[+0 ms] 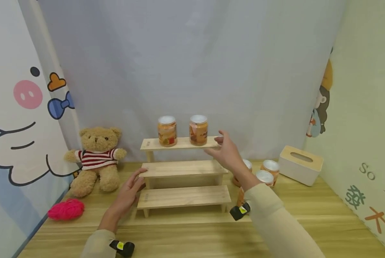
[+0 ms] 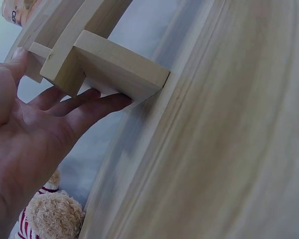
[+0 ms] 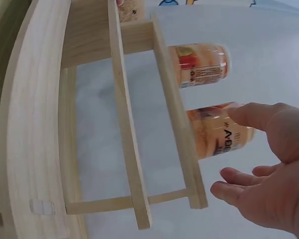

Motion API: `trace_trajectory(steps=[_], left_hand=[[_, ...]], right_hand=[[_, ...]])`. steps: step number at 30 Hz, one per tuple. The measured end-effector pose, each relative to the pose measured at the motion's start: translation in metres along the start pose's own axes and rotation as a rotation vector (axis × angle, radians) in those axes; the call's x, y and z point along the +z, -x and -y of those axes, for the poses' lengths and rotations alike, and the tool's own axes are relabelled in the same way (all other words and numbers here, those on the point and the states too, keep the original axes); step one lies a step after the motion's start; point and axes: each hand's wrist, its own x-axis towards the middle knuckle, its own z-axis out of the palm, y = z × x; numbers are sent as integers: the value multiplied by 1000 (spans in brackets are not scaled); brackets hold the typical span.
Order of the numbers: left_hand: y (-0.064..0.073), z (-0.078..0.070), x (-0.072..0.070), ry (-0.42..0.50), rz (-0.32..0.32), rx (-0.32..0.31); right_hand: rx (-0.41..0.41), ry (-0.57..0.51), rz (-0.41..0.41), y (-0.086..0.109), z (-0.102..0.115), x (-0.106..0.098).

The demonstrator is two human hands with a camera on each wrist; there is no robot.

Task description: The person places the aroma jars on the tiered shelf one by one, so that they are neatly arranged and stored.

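Note:
A three-tier wooden rack [image 1: 186, 169] stands on the table, and two jars with white lids sit on its top tier: a left jar [image 1: 167, 134] and a right jar [image 1: 198, 132]. My right hand [image 1: 226, 152] is at the right end of that tier, fingers parted and holding nothing. In the right wrist view, its thumb [image 3: 254, 114] overlaps the right jar. At the rack's left side, my left hand [image 1: 128, 195] touches the wood. The left wrist view has its fingers [image 2: 97, 112] extended along the side panel [image 2: 122, 67], thumb by a tier's end.
Several more jars [image 1: 264, 177] stand right of the rack, partly hidden behind the right forearm. Farther right is a tissue box [image 1: 298, 172] with a wooden lid. A teddy bear [image 1: 99, 157] sits at left, with pink yarn [image 1: 66, 209] in front. A curtain [image 1: 192, 71] hangs behind.

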Motion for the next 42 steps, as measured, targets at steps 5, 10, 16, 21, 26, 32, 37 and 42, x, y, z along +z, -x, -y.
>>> trace_trajectory(steps=[5, 10, 16, 21, 26, 32, 37, 42], left_hand=[[-1, 0, -3, -18, 4, 6], [-2, 2, -3, -13, 6, 6], [-1, 1, -3, -16, 2, 4], [0, 0, -4, -8, -6, 17], [1, -1, -2, -16, -9, 0], [-2, -1, 3, -18, -2, -4], [-1, 1, 1, -13, 13, -2], [0, 1, -4, -8, 17, 3]], right_hand=[[-53, 40, 18, 40, -19, -26], [-120, 162, 59, 62, -37, -55], [-139, 290, 214, 79, -63, -74], [-136, 308, 270, 84, -81, -70], [-155, 312, 274, 88, -88, -69], [-118, 342, 284, 89, -93, -72], [-84, 338, 339, 90, -94, -72], [-115, 350, 388, 89, -91, -72]])
